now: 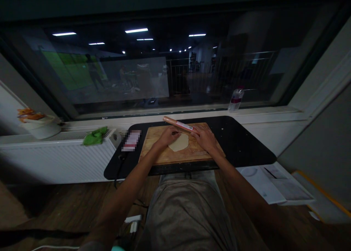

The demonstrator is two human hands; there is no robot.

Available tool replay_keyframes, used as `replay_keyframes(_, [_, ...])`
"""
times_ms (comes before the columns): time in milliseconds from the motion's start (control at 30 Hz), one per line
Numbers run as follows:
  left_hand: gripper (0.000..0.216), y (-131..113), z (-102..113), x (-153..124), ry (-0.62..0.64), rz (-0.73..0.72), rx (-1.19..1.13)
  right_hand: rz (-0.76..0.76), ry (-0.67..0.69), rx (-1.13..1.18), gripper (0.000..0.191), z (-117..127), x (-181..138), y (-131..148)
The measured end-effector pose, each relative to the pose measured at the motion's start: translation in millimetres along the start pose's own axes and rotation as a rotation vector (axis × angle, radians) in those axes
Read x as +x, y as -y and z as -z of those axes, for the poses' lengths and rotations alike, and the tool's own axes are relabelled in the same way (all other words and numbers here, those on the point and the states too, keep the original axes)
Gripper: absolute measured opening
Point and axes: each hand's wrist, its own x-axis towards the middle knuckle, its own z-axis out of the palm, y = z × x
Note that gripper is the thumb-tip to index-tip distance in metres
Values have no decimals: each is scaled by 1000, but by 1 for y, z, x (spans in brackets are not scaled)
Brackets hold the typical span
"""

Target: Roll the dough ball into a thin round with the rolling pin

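Observation:
A flat, rounded sheet of dough (178, 143) lies on a wooden board (156, 156). At its upper left edge, my left hand (168, 135) is closed, thumb and fingers pinched together on the dough's rim. A wooden rolling pin (170, 120) with a printed label slants across the board just beyond the dough. My right hand (205, 137) is wrapped over the pin's right end, its fingertips beside the dough's right edge. The pin's far left end sticks out free above my left hand.
The board sits on a black table (241, 148). A phone (131, 140) lies left of the board. On the windowsill stands a water bottle (236, 100). A green cloth (95, 136) and a white pot (41, 126) rest on the radiator; white boxes (274, 183) are lower right.

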Motion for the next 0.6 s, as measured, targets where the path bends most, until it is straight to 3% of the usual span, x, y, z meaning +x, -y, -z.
replay_keyframes(133, [10,-1,-2,10,22,88,-47,4,-5,10,45,-1,0,-1])
replay_keyframes(333, [16,-13,1,8,17,7,-19,12,-13,-31,45,0,-1,-1])
replay_keyframes(600, [14,-18,-2,4,-39,24,42,16,2,-10,47,3,-2,0])
